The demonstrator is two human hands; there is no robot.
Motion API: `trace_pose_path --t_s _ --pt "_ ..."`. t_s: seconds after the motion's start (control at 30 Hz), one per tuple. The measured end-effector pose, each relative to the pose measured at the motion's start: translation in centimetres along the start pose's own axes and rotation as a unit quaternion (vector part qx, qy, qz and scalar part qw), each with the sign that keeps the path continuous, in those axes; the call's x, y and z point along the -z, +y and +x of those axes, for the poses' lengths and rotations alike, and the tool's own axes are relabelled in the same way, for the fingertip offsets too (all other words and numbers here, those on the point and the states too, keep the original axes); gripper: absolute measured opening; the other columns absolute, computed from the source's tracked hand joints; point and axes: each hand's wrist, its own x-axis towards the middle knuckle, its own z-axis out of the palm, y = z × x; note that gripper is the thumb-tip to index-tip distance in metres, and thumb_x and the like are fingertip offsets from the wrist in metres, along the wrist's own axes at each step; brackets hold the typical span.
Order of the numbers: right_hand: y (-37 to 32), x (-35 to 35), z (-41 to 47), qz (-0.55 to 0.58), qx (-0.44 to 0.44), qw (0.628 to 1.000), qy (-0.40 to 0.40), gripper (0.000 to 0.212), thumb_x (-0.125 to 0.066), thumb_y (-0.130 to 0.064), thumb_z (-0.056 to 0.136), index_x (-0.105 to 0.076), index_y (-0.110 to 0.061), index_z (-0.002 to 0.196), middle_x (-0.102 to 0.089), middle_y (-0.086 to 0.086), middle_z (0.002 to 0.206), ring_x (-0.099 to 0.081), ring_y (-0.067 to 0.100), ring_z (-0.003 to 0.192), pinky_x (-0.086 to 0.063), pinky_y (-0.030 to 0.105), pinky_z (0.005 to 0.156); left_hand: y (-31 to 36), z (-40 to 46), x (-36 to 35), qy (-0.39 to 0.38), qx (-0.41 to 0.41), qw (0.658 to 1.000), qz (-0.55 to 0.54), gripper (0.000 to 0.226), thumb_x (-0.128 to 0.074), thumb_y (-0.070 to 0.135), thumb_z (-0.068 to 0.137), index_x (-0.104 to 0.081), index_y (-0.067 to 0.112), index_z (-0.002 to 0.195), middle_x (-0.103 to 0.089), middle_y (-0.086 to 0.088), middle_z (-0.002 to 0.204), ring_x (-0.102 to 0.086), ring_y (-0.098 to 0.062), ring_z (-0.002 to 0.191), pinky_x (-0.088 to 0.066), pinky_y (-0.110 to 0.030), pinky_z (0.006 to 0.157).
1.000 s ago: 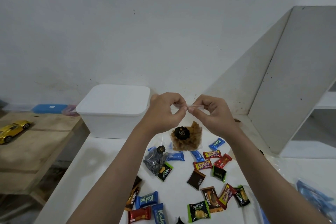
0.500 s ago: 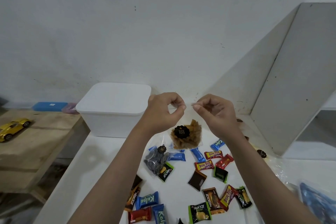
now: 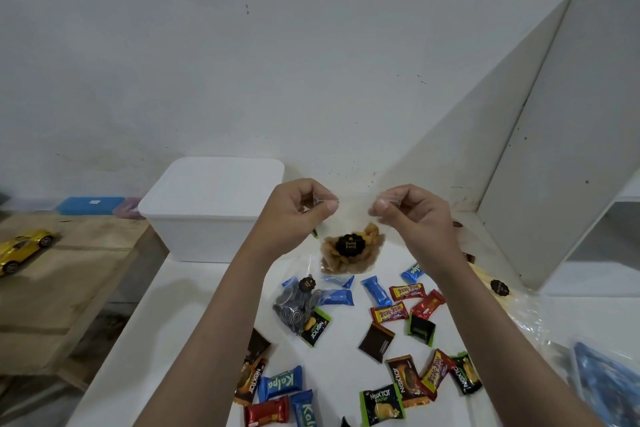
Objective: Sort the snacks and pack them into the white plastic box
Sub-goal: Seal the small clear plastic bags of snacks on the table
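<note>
From the head view, both hands are raised side by side over the white counter [image 3: 194, 305], each pinching an upper corner of a clear plastic bag of golden-brown fried snacks with a black round label [image 3: 349, 250]. The left hand [image 3: 294, 211] and right hand [image 3: 412, 215] are apart, thumb against forefinger, the bag's mouth stretched between them and its filled body hanging just below – long axis roughly vertical. The lidded white plastic box [image 3: 207, 208] sits just left of the left hand, against the wall, so that hand is nearer it. Small foil-wrapped snacks [image 3: 388, 312] lie scattered on the counter below the forearms – unsorted, by the look of it.
</note>
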Motion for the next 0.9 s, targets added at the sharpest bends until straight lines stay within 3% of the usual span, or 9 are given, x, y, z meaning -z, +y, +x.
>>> trace_pose_path --t_s 0.17,0.3,0.4,0.5,0.67,0.73,0.8,0.83,0.9 --pt "0.3 0.2 0.2 -0.079 0.021 0.997 -0.008 0.011 -0.071 -0.016 0.081 -0.071 -0.006 0.077 -0.071 0.006 0.072 -0.066 0.033 0.076 -0.056 0.052 0.078 -0.4 0.1 -0.3 0.017 0.000 0.996 -0.086 0.018 -0.065 0.002 0.085 -0.067 0.016 0.074 -0.068 0.012 0.067 -0.060 -0.004 0.068 -0.049 -0.016 0.070" --pt "-0.2 -0.3 0.1 -0.074 0.019 0.997 -0.022 0.014 -0.072 -0.017 0.079 -0.072 -0.004 0.078 -0.071 0.005 0.072 -0.068 0.022 0.075 -0.058 0.037 0.075 -0.8 0.0 -0.4 0.039 0.001 0.991 -0.126 0.016 -0.066 0.014 0.082 -0.068 0.023 0.070 -0.063 0.008 0.062 -0.057 -0.008 0.067 -0.047 -0.016 0.071" --pt "-0.7 -0.5 -0.3 -0.053 -0.013 0.996 -0.071 0.020 -0.072 -0.025 0.074 -0.072 -0.006 0.078 -0.072 0.010 0.074 -0.069 0.019 0.074 -0.058 0.026 0.075 -0.9 -0.3 -0.2 0.041 -0.015 0.998 -0.045 0.024 -0.061 0.011 0.084 -0.064 0.028 0.067 -0.061 0.009 0.064 -0.055 -0.003 0.066 -0.044 -0.016 0.070" --pt "-1.2 -0.7 -0.7 -0.045 -0.069 0.986 -0.142 0.028 -0.069 -0.031 0.073 -0.072 -0.005 0.083 -0.074 0.014 0.080 -0.071 0.025 0.077 -0.058 0.027 0.076 -0.6 -0.6 -0.4 0.046 -0.027 0.997 0.058 0.031 -0.060 0.000 0.088 -0.058 0.025 0.069 -0.057 0.013 0.066 -0.052 0.008 0.063 -0.039 -0.007 0.065" --pt "-1.4 -1.0 -1.1 -0.035 -0.144 0.977 -0.152 0.014 -0.064 -0.013 0.088 -0.068 -0.001 0.080 -0.075 0.008 0.080 -0.073 0.026 0.080 -0.057 0.039 0.079 -1.2 -1.2 -1.2 0.022 -0.014 0.998 0.055 0.019 -0.064 0.010 0.087 -0.062 0.025 0.076 -0.061 0.012 0.073 -0.054 0.006 0.068 -0.039 -0.004 0.067" --pt "-1.0 -1.1 -1.3 0.009 -0.218 0.968 -0.125 0.014 -0.064 -0.011 0.087 -0.065 0.000 0.078 -0.075 0.009 0.083 -0.073 0.024 0.076 -0.057 0.040 0.077 -2.0 -1.3 -1.8 0.061 0.026 0.997 0.044 0.007 -0.068 0.020 0.085 -0.062 0.023 0.087 -0.063 0.008 0.085 -0.057 0.000 0.075 -0.040 -0.004 0.068" --pt "-0.2 -1.2 -1.6 0.054 -0.297 0.948 -0.099 0.013 -0.065 -0.011 0.086 -0.064 -0.002 0.077 -0.074 0.011 0.085 -0.071 0.022 0.075 -0.056 0.041 0.074 -2.8 -1.7 -2.4 0.104 0.088 0.990 0.043 0.020 -0.071 0.033 0.081 -0.059 0.021 0.089 -0.060 0.005 0.084 -0.056 -0.007 0.073 -0.043 -0.010 0.066" --pt "0.2 -1.2 -2.0 0.069 -0.330 0.937 -0.086 0.012 -0.065 -0.011 0.086 -0.065 -0.001 0.079 -0.074 0.011 0.086 -0.070 0.022 0.076 -0.056 0.039 0.072 -3.0 -1.9 -2.7 0.104 0.121 0.986 0.050 0.026 -0.070 0.040 0.081 -0.058 0.017 0.084 -0.059 0.004 0.078 -0.056 -0.010 0.069 -0.045 -0.016 0.065" --pt "1.1 -1.3 -2.8 0.083 -0.374 0.922 -0.066 0.012 -0.067 -0.011 0.084 -0.066 0.001 0.084 -0.073 0.011 0.089 -0.068 0.023 0.077 -0.057 0.033 0.063 -3.6 -2.5 -3.1 0.033 0.182 0.981 0.053 0.038 -0.063 0.048 0.084 -0.055 0.012 0.075 -0.061 0.000 0.067 -0.060 -0.014 0.063 -0.050 -0.029 0.066"
